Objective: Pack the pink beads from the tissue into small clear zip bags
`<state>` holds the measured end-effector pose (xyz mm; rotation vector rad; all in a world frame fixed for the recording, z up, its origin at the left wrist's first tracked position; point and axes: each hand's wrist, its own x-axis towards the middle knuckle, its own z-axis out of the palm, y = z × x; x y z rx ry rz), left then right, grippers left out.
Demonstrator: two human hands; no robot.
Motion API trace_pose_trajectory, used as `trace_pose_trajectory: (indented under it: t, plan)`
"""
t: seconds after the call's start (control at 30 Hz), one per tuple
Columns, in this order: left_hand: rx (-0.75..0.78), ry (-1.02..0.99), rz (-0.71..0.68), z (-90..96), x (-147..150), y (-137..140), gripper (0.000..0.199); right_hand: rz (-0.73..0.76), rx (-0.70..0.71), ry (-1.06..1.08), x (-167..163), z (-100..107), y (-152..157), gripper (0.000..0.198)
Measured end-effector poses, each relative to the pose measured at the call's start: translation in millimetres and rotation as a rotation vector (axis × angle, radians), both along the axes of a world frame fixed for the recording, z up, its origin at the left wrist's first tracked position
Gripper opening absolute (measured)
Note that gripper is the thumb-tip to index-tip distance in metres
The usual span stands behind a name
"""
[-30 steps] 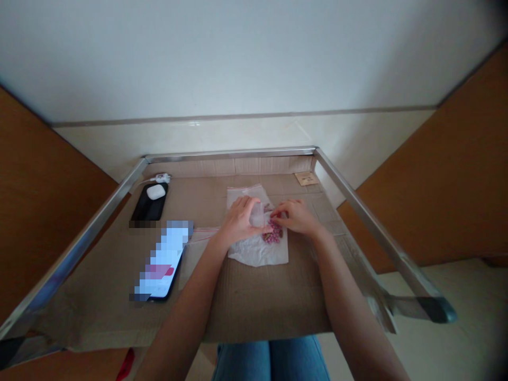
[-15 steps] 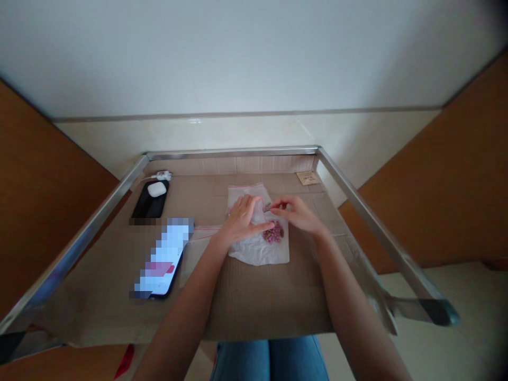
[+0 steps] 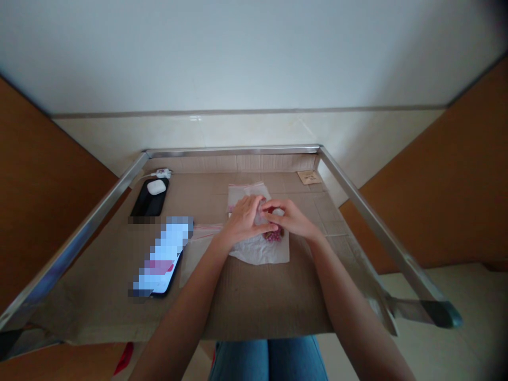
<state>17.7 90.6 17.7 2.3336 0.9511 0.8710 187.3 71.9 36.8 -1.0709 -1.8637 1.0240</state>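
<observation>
My left hand (image 3: pixel 246 219) is curved round what looks like a small clear plastic bag (image 3: pixel 261 210), its thumb stretched across below. My right hand (image 3: pixel 291 217) has its fingertips drawn together at the bag's right side; anything between them is too small to make out. Just under the hands, a small pile of pink beads or buds (image 3: pixel 273 236) lies on a crumpled white tissue (image 3: pixel 254 253). Both hands partly hide the pile and the tissue. Behind them is a flat clear zip bag (image 3: pixel 249 189) with a red line along its top.
A lit phone (image 3: pixel 164 259) lies left of another clear bag (image 3: pixel 198 246). Farther back are a black phone-like slab (image 3: pixel 147 203) with a white earbud case (image 3: pixel 156 187) on it and a white plug (image 3: pixel 163 173). A brown card (image 3: pixel 308 178) lies back right. Metal rails (image 3: pixel 234 150) edge the cardboard surface (image 3: pixel 270 296).
My right hand has moved slightly left, its fingers now against the left hand's fingertips. It covers more of the pink pile. My left hand has barely moved.
</observation>
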Motion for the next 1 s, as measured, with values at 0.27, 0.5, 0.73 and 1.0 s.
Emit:
trace_pose_trajectory:
  t: [0.27, 0.5, 0.73, 1.0]
  plan:
    - [0.093, 0.053, 0.028, 1.7, 0, 1, 0.055, -0.106, 0.018, -0.071, 0, -8, 1, 0.029]
    - [0.091, 0.072, 0.082, 3.9, -5, 5, 0.05, -0.259, 0.14, -0.071, 18, 1, 2, 0.016]
    - [0.071, 0.147, 0.069, 2.5, -6, 4, 0.057, -0.138, 0.067, -0.529, 28, -8, 3, 0.014]
    - [0.094, 0.215, 0.073, 2.4, -6, 3, 0.06, -0.109, 0.046, -0.589, 26, -9, 3, 0.01]
